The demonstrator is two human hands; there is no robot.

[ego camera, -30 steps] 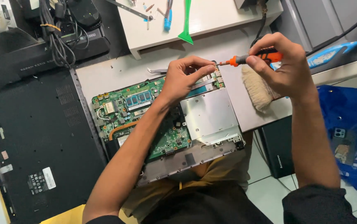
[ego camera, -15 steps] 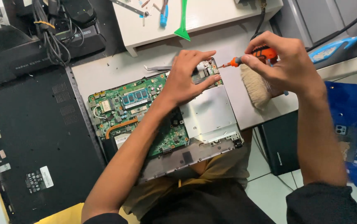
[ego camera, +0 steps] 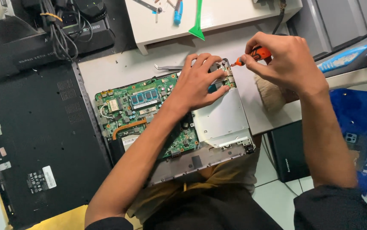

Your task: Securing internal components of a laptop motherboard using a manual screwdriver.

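An opened laptop lies across the desk edge and my lap, its green motherboard (ego camera: 143,111) bare and a silver optical drive (ego camera: 221,117) on the right side. My left hand (ego camera: 200,81) presses flat on the laptop's far right corner, fingers spread over the board and drive. My right hand (ego camera: 283,59) grips a small orange-handled screwdriver (ego camera: 251,55) whose tip points at that same corner, just right of my left fingertips. Metal tweezers (ego camera: 168,67) lie on the desk just left of my left hand.
The laptop's black bottom cover (ego camera: 34,140) lies on the left. A white shelf (ego camera: 217,17) at the back holds a green pry tool (ego camera: 197,25), a blue tool and small bits. A brush (ego camera: 271,93) sits under my right hand; cables and black devices at top left.
Both hands have held their spots on the laptop's far right corner. The screwdriver tip has stayed at that corner, and my view has shifted slightly.
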